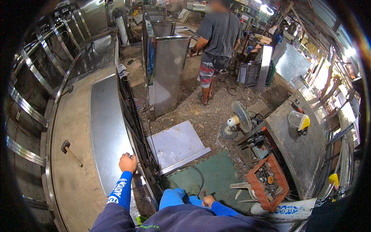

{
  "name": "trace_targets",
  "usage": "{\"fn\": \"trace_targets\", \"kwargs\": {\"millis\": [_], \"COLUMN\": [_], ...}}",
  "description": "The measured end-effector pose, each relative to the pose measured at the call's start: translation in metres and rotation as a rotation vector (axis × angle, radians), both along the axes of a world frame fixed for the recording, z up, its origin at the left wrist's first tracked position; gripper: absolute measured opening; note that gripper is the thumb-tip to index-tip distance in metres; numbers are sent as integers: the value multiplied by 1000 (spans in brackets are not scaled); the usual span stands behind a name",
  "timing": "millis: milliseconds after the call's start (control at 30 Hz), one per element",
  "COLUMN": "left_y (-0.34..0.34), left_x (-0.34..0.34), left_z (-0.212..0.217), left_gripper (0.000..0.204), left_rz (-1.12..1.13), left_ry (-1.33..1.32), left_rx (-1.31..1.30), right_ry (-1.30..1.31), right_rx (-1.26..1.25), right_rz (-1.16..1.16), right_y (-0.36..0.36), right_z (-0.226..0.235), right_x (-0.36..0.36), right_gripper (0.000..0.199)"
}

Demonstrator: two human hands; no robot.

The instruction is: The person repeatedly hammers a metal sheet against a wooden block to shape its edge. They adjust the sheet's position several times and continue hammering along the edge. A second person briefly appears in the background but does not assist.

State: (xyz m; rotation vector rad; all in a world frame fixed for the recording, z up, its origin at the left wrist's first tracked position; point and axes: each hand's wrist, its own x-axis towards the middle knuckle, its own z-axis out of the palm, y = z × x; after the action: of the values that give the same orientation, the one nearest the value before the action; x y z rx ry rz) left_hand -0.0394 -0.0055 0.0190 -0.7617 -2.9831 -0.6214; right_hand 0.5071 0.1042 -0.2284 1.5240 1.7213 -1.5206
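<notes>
Left hand [127, 162] clamped on the metal sheet [108, 127] edge; right hand [208, 200] loosely curled, empty, above green mat [220, 174].

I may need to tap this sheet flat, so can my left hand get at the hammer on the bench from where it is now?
Probably yes. The left hand rests on the metal sheet's edge, and the hammer lies to its left on the workbench, with only flat sheet between them.

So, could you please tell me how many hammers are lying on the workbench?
1. The hammer lies on the workbench, apart from the left hand, which grips the metal sheet. Others may be hidden out of view.
</notes>
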Motion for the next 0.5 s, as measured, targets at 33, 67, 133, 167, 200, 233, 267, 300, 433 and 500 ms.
{"fn": "trace_targets", "kwargs": {"millis": [33, 67, 133, 167, 200, 233, 267, 300, 433, 500], "left_y": [-10, -11, -6, -1, 5, 6, 5, 3, -4, -18], "left_x": [-4, -6, -3, 1, 3, 2, 2, 3, 4, 4], "left_z": [2, 2, 4, 8, 9, 9, 9, 8, 6, -1], "left_gripper": [40, 41, 41, 40, 40, 40, 40, 41, 42, 42], "left_rz": [31, 34, 30, 27, 23, 26, 29, 26, 50, 95], "left_ry": [21, 5, -36, -39, -41, -40, -39, -26, -39, -24], "left_rx": [-11, -22, -37, -78, -66, -60, -55, -47, -71, -95], "right_ry": [-84, -107, -162, -170, -178, -182, -180, -177, -252, -211], "right_rx": [-99, -83, -42, -28, -15, -9, -11, -12, 7, 49], "right_rz": [-284, -257, -214, -118, -21, 84, 104, 125, 384, 459], "right_y": [-7, -7, -6, -2, 4, 5, 4, 4, 2, 2], "right_z": [22, 35, 44, 44, 45, 48, 52, 55, 50, 33], "right_x": [-28, -36, -36, -34, -33, -36, -38, -41, -48, -50], "right_gripper": [20, 20, 19, 19, 19, 19, 20, 21, 24, 25]}}
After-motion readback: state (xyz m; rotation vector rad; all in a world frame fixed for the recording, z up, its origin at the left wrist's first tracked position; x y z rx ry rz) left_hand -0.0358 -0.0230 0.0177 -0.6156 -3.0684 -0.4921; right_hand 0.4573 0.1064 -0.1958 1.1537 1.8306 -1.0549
